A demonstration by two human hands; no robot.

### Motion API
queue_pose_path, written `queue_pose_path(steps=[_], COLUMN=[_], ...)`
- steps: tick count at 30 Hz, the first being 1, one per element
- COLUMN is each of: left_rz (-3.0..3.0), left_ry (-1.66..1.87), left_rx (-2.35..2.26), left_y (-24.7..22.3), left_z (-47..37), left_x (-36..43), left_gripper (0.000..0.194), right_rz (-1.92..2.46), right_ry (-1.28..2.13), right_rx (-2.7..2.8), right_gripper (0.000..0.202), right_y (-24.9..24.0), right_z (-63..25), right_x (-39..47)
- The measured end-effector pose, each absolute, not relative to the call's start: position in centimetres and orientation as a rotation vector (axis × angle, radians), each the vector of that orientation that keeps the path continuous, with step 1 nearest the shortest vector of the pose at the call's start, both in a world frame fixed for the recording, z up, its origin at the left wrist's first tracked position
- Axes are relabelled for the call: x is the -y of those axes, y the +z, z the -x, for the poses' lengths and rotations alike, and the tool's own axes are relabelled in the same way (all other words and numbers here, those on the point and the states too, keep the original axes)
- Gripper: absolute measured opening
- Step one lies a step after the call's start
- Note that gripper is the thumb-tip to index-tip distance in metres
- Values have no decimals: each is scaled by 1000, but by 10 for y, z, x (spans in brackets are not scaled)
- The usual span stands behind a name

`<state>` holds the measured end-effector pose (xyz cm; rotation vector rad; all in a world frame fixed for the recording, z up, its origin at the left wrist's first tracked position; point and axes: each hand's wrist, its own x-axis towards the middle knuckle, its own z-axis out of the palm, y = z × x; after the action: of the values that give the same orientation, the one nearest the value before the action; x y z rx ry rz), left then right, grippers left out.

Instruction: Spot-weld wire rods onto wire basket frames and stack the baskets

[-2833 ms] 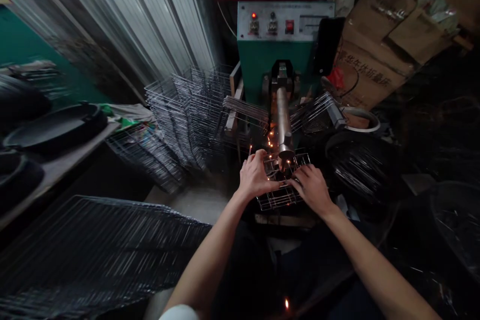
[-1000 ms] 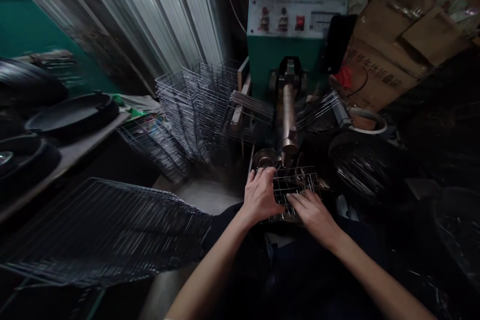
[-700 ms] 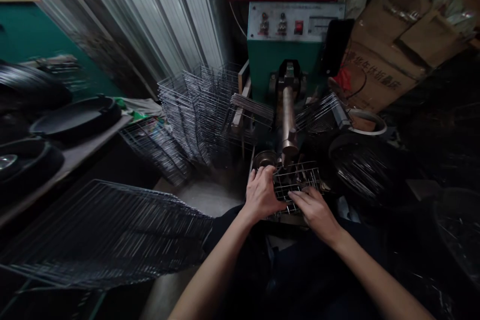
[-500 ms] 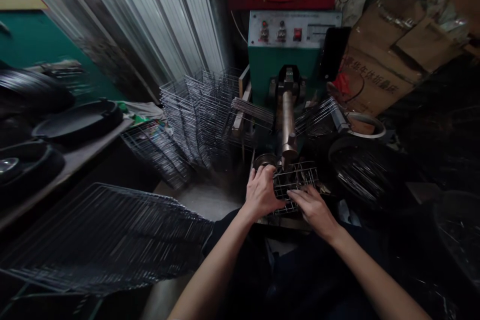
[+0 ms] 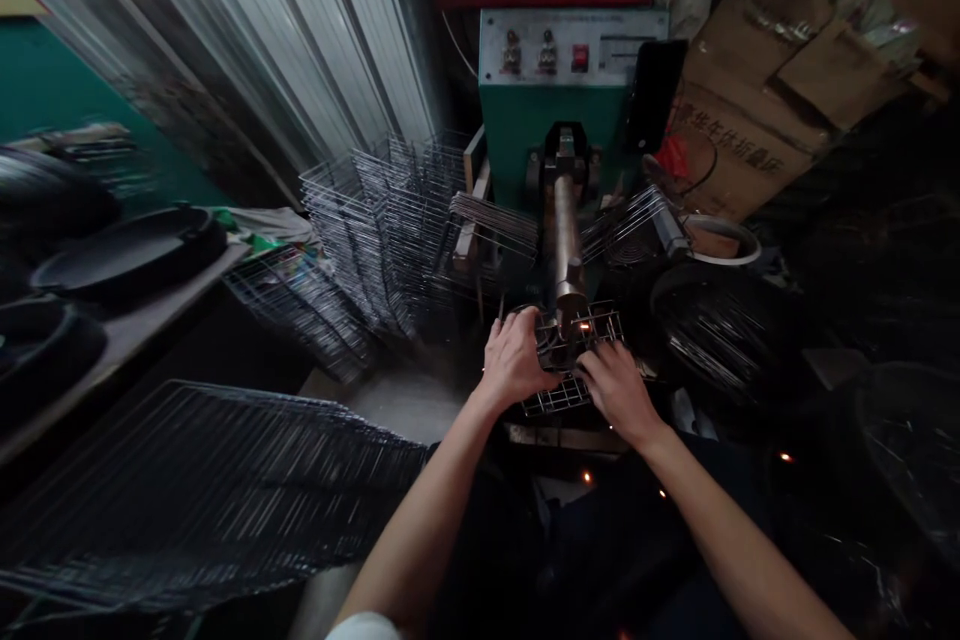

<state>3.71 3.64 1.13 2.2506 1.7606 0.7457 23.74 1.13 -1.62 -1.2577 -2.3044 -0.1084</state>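
Observation:
A small wire rack [image 5: 559,398] lies under the metal electrode arm [image 5: 568,255] of a green spot welding machine [image 5: 502,135]. My left hand [image 5: 516,358] grips the rack's left side, its fingers reaching forward beside the electrode. On the right side, my right hand [image 5: 613,382] is closed on the rack's wires, fingers bent. An orange glow shows at the electrode tip, and several sparks [image 5: 587,477] fly low in front of me. The fingertips of both hands are partly hidden among the wires.
Tall stacks of wire racks [image 5: 367,230] stand left of the machine, and a wide stack [image 5: 202,490] lies nearer. Loose wires fill a dark round container [image 5: 712,330] at right. A cardboard box [image 5: 750,110] leans behind; black pans [image 5: 127,255] sit on the left bench.
The electrode now meets the rack, with a glow and flying sparks. My right hand has curled its fingers and moved slightly forward on the wires. The whole view has shifted a little.

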Motion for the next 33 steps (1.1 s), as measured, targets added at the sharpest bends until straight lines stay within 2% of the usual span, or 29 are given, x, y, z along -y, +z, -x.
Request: queue_pose_path(steps=[6,11,17,20,22,25,28,30,31,33], left_rz=[-2235,-2205,-2227,-2238,-2232,-2140,-1900,-1688,-1596,-1476], left_ry=[738,699,659,682,721,806,864,883,899,929], left_rx=[-1782,-1761,-1759,-1689,-1631,-1577,-1435,-1324,-1291,-1257], left_y=[17,20,28,31,26,-7,-67,-107,-123,-140], left_z=[-34,-30,-29,-25,-13,16,39,43,42,37], left_x=[-49,-63,-84,-84,-81,-73,-66,-64,-64,-65], left_gripper=[94,98,97,104,118,144,159,157,150,134], right_rz=[1319,1366,1295,1204,1140,1139,1226,1239,1234,1234], right_ry=[-191,-254,-143,6,134,333,610,801,868,944], right_rx=[2196,2206,2229,2190,2123,1976,1713,1494,1409,1340], right_gripper=[9,10,17,18,19,22,21,37,42,38], right_y=[-10,-6,-4,-2,1,6,7,5,3,3], right_z=[-230,-235,-235,-239,-249,-271,-288,-290,-289,-284], right_x=[-21,-29,-55,-55,-47,-25,-3,7,10,15])
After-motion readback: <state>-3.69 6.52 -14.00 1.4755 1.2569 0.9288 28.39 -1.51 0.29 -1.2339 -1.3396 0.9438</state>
